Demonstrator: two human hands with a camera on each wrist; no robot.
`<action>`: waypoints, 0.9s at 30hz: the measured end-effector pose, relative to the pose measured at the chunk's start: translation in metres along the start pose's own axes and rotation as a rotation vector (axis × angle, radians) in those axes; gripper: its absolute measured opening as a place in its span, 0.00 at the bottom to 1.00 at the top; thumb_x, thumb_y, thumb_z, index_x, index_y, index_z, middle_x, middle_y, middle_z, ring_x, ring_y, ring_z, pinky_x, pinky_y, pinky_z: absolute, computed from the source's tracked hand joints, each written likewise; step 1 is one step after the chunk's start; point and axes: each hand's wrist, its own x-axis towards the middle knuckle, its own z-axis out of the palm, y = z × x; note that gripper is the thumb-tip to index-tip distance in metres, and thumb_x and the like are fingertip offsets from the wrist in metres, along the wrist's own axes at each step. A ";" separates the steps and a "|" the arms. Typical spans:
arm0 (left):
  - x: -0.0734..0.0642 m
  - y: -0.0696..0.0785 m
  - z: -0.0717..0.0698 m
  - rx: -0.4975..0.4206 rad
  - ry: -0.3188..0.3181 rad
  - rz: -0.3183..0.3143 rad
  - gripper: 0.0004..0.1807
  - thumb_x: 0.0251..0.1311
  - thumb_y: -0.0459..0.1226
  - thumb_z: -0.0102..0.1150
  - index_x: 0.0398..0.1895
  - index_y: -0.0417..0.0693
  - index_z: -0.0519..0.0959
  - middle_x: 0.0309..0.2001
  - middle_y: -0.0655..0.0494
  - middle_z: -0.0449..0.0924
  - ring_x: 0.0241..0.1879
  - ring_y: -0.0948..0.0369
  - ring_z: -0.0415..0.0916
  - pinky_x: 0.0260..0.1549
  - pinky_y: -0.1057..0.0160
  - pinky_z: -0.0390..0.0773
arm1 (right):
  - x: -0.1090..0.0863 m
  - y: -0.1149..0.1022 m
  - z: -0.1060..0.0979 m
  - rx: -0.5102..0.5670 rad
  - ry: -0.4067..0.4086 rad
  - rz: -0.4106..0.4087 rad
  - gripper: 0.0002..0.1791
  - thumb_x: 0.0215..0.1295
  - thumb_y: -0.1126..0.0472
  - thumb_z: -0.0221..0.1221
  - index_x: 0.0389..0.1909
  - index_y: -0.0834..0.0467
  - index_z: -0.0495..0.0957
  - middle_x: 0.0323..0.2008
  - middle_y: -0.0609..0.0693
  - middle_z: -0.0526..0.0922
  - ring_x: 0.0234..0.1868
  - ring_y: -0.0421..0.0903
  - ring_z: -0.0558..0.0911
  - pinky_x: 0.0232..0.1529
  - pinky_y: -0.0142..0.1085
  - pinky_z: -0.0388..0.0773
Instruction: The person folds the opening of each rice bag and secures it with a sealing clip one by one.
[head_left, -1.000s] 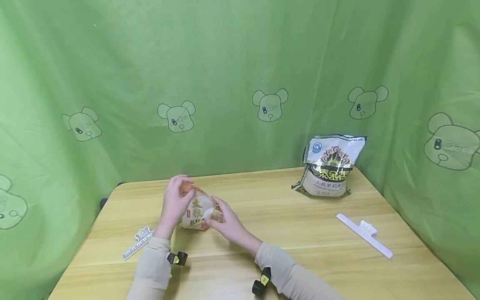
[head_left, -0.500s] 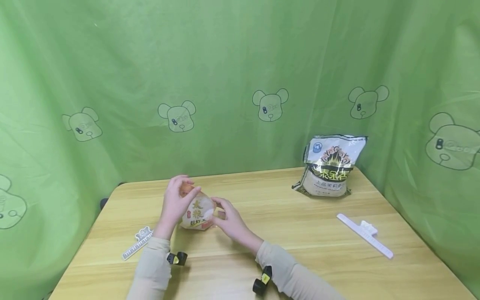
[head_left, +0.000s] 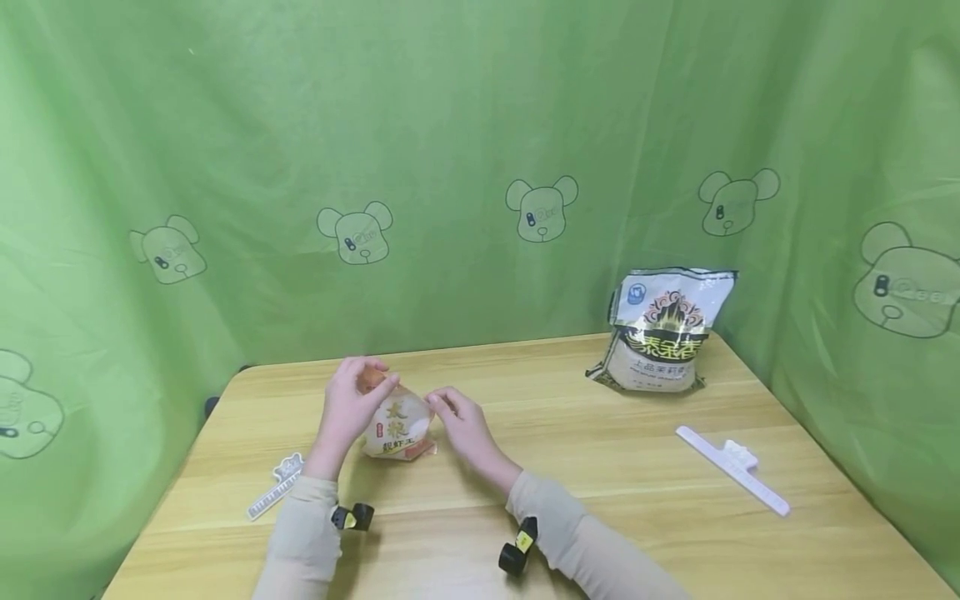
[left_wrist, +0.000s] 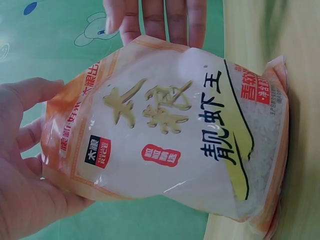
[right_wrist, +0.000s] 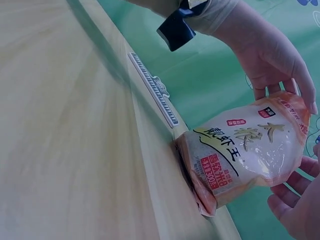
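Note:
A small orange-and-white bag of rice (head_left: 396, 425) stands on its base on the wooden table, leaning slightly. My left hand (head_left: 352, 408) grips its top, with the thumb (left_wrist: 37, 91) on the printed front and the other fingers partly hidden behind. At the bag's right edge is my right hand (head_left: 467, 427), its fingertips right against the side. In the left wrist view those fingers (left_wrist: 152, 20) look fairly straight and the thumb is off the bag's front. Gold and black lettering on the bag (right_wrist: 245, 145) shows in the right wrist view.
A white sealing clip (head_left: 279, 483) lies left of my left forearm. Another long pale clip (head_left: 733, 471) lies on the right side of the table (head_left: 585, 450). A larger bag of rice (head_left: 663, 333) stands at the back right, before the green curtain (head_left: 465, 108).
My right hand has shifted from the bag's lower front to its right edge, its thumb coming off the front, so the lower right corner now shows. My left hand stays on the top.

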 end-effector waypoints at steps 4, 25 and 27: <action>-0.001 0.000 -0.002 -0.008 -0.024 -0.010 0.14 0.49 0.42 0.64 0.37 0.48 0.75 0.36 0.52 0.73 0.33 0.58 0.75 0.37 0.60 0.78 | 0.004 0.001 0.001 -0.002 0.007 -0.004 0.14 0.64 0.47 0.48 0.40 0.52 0.75 0.38 0.47 0.81 0.45 0.43 0.78 0.52 0.39 0.74; -0.002 0.001 -0.010 -0.022 -0.089 -0.007 0.12 0.53 0.38 0.60 0.41 0.47 0.76 0.36 0.49 0.81 0.32 0.56 0.79 0.27 0.68 0.81 | 0.023 -0.009 0.011 -0.093 -0.071 -0.057 0.14 0.60 0.50 0.54 0.41 0.55 0.76 0.41 0.49 0.82 0.44 0.42 0.79 0.48 0.33 0.76; -0.002 0.000 -0.010 -0.037 -0.094 -0.009 0.12 0.53 0.38 0.60 0.41 0.47 0.76 0.37 0.48 0.81 0.33 0.55 0.80 0.26 0.68 0.81 | 0.025 -0.012 0.013 -0.105 -0.074 -0.061 0.14 0.60 0.51 0.55 0.41 0.55 0.76 0.40 0.49 0.82 0.44 0.42 0.79 0.47 0.31 0.76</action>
